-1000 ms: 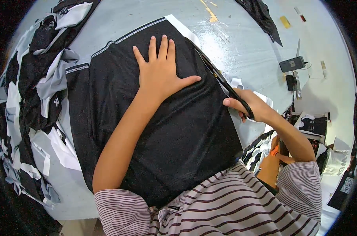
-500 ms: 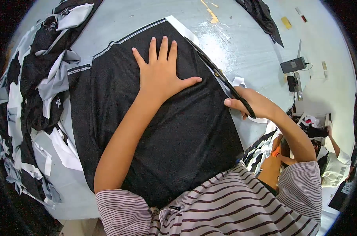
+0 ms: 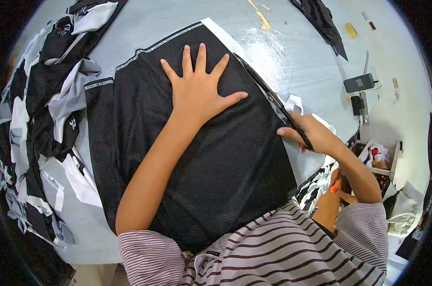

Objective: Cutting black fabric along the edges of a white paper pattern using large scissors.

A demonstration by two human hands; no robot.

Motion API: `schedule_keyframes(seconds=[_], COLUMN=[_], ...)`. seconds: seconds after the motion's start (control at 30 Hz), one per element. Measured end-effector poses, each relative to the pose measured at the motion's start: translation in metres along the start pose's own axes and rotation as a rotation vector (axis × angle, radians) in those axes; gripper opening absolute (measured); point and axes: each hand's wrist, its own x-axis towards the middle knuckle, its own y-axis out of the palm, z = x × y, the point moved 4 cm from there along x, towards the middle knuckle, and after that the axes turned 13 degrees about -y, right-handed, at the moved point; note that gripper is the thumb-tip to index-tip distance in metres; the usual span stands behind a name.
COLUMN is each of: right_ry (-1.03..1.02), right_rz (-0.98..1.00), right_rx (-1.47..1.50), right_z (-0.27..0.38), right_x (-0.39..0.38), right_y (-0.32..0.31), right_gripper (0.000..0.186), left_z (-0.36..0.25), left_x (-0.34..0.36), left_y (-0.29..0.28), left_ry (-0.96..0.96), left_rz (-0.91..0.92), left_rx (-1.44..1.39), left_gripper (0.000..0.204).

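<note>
A large piece of black fabric (image 3: 216, 162) lies on the table in front of me, with a narrow patterned band along its far edge. My left hand (image 3: 194, 90) rests flat on it, fingers spread, holding nothing. In my right hand (image 3: 313, 133) is a pair of long black scissors (image 3: 262, 85), my fingers closed about the handles. The blades lie along the fabric's right edge, pointing away from me and to the left. A white strip (image 3: 220, 34) runs along that edge beyond the tips. White scraps (image 3: 292, 102) lie just right of the scissors.
Black, grey and white cloth pieces (image 3: 58, 95) are heaped along the left of the grey table (image 3: 158, 14). A black cloth (image 3: 323, 24) lies at the far right. Near the right edge sit a dark box-shaped device (image 3: 360, 83) and a crate (image 3: 392, 164); a person in white (image 3: 406, 209) is beyond.
The scissors have drawn back slightly toward me along the fabric edge. My left fingers have spread a little differently. At right, the other person's raised arm and a dark cloth have left the crate.
</note>
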Motion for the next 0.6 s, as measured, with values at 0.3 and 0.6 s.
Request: schedule_keyframes(seconds=[0.3,0.6], right_ry=[-0.004,-0.032], right_rz=[0.046,-0.063], right_rx=[-0.055,-0.251], right_z=[0.012,0.011], right_x=[0.006,0.01], right_y=[-0.006,0.004], right_gripper=[0.061,0.057], left_z=[0.0,0.001], left_x=[-0.002,-0.002], left_y=[0.002,0.002], left_ry=[-0.005,-0.002], left_rz=[-0.004,-0.017], left_rx=[0.01,0.006], left_gripper=[0.092,0.095])
